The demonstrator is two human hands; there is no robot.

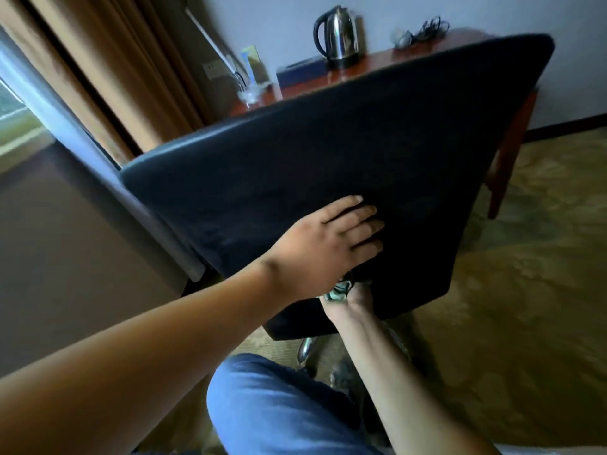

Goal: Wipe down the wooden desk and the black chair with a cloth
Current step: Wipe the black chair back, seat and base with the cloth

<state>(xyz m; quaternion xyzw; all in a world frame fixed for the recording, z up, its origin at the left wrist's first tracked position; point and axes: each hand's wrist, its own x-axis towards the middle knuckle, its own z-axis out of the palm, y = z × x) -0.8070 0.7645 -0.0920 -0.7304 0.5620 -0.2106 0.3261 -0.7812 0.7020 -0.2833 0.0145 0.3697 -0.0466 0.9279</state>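
The black chair (345,165) fills the middle of the view, its backrest facing me. My left hand (331,238) lies flat on the lower back of the backrest, fingers straight. Just below it, my right hand (353,295) grips a bunched greenish cloth (338,290) at the chair back's lower edge; most of that hand and cloth is hidden under my left hand. The wooden desk (423,50) stands behind the chair, only its top edge and one leg showing.
On the desk stand a steel kettle (338,34), a dark blue box (302,72), a glass (251,93) and tangled cables (423,31). Brown curtains (108,70) hang at the left by a window. My knee in blue jeans (276,405) is below, over patterned carpet (525,274).
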